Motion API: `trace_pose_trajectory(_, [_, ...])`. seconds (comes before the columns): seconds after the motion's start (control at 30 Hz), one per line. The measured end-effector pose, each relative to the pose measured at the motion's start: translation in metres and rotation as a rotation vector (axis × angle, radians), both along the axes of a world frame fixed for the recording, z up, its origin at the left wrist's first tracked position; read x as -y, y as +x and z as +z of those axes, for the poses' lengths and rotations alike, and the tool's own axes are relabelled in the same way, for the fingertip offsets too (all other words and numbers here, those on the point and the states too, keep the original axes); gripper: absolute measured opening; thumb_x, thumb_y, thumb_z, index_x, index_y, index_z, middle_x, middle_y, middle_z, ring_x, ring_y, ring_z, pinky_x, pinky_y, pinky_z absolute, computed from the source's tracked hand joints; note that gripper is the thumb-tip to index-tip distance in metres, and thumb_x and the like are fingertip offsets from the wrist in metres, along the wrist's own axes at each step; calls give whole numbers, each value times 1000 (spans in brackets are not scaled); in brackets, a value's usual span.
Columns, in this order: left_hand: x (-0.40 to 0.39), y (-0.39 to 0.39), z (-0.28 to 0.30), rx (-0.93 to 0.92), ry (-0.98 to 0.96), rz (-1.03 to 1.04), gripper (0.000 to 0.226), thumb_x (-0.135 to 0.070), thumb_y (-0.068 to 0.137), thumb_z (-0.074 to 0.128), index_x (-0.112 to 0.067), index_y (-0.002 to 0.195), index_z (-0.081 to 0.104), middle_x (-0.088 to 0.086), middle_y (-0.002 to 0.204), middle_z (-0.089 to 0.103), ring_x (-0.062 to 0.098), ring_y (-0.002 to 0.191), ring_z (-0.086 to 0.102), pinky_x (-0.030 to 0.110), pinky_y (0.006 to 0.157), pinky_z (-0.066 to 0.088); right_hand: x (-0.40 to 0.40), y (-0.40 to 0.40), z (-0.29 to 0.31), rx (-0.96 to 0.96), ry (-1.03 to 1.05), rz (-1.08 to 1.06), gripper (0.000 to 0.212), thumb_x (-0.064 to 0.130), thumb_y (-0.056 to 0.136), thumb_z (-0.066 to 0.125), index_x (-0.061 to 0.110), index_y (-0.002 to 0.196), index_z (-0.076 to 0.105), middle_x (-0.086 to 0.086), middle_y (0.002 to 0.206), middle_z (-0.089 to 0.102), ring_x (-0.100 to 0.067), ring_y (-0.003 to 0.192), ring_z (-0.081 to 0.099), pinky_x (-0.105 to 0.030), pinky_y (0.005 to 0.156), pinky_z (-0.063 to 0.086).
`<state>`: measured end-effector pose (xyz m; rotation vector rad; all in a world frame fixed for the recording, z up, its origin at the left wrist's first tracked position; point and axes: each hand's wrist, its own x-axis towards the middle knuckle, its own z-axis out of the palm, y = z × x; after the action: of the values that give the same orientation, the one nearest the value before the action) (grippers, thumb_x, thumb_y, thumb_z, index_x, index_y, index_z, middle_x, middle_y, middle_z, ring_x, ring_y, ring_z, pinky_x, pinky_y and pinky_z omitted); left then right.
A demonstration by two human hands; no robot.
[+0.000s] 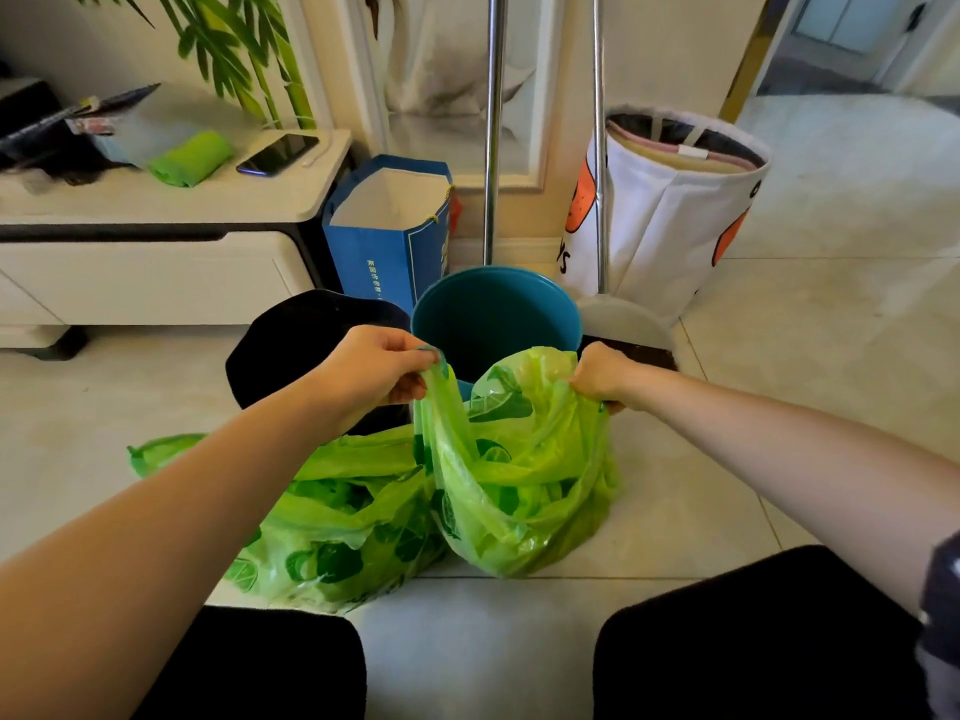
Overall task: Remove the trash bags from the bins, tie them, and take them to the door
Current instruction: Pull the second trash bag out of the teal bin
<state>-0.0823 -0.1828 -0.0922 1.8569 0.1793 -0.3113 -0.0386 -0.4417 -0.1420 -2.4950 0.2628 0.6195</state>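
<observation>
A green printed trash bag [524, 491] stands on the tiled floor in front of a teal bin [493, 314] that holds no bag. My left hand [371, 368] pinches the bag's left edge and my right hand [602, 374] grips its right edge, holding the mouth up between them. A second green trash bag [343, 532] lies slumped on the floor to the left, under my left forearm. A black bin [291, 340] stands behind my left hand, partly hidden.
A blue paper bag [387, 241], two metal handles [492, 127] with a dustpan [631, 324], and a white fabric basket [670, 210] stand behind the bins. A white cabinet [156, 252] with a phone [278, 153] is at left. My knees [753, 631] are in the foreground.
</observation>
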Motion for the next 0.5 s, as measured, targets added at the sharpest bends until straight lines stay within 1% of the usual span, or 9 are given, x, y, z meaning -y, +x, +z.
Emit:
trace_pose_trajectory(0.07, [-2, 0, 0, -5, -6, -3, 13, -9, 90, 61, -1, 94, 70, 17, 83, 65, 11, 55, 57, 20, 55, 52, -2, 2, -1, 11, -31, 20, 29, 20, 92, 55, 9, 67, 47, -11, 63, 50, -24, 51, 50, -28, 43, 44])
trace_pose_trajectory(0.13, [-3, -1, 1, -12, -13, 1, 14, -9, 90, 61, 1, 95, 70, 18, 84, 64, 12, 56, 56, 19, 54, 51, -3, 2, -1, 30, -50, 22, 27, 22, 92, 55, 9, 68, 48, -11, 65, 51, -23, 52, 51, -28, 43, 45])
trace_pose_trajectory(0.2, [-4, -3, 4, -11, -17, 3, 14, -9, 91, 61, 1, 96, 70, 20, 87, 64, 13, 59, 56, 20, 55, 51, -2, 2, 0, 27, -14, 4, 22, 24, 90, 57, 6, 78, 55, -13, 73, 56, -24, 58, 56, -27, 46, 49])
trace_pose_trajectory(0.27, [-4, -6, 8, -7, -32, -6, 13, -9, 91, 60, -2, 93, 70, 20, 89, 64, 14, 62, 55, 20, 57, 51, 0, 0, 4, 12, 57, -21, 20, 24, 88, 59, 4, 88, 59, -14, 80, 59, -25, 64, 58, -30, 54, 53])
trace_pose_trajectory(0.3, [-4, -9, 11, -4, -44, -16, 12, -9, 91, 60, -3, 91, 70, 20, 89, 64, 14, 62, 55, 20, 57, 51, 2, -2, 8, 8, 91, -31, 18, 23, 88, 59, 5, 86, 59, -14, 78, 58, -25, 64, 57, -31, 57, 53])
trace_pose_trajectory(0.37, [-6, -13, 17, 4, -76, -41, 12, -9, 91, 60, -5, 87, 70, 19, 88, 63, 14, 63, 53, 20, 56, 51, 7, -8, 18, 12, 147, -43, 18, 23, 88, 59, 9, 76, 57, -10, 69, 56, -23, 60, 55, -29, 57, 51])
trace_pose_trajectory(0.43, [-11, -18, 24, 13, -128, -63, 12, -8, 91, 59, -5, 86, 70, 14, 82, 65, 14, 63, 53, 21, 58, 50, 13, -17, 29, 27, 197, -32, 21, 21, 89, 59, 9, 72, 60, -7, 64, 57, -19, 56, 54, -23, 51, 50])
trace_pose_trajectory(0.5, [-16, -21, 33, 28, -213, -75, 14, -6, 91, 57, -4, 87, 69, 5, 71, 68, 12, 60, 52, 21, 59, 51, 19, -28, 41, 61, 257, -6, 21, 19, 90, 58, 10, 73, 65, -7, 65, 58, -17, 56, 54, -19, 47, 48])
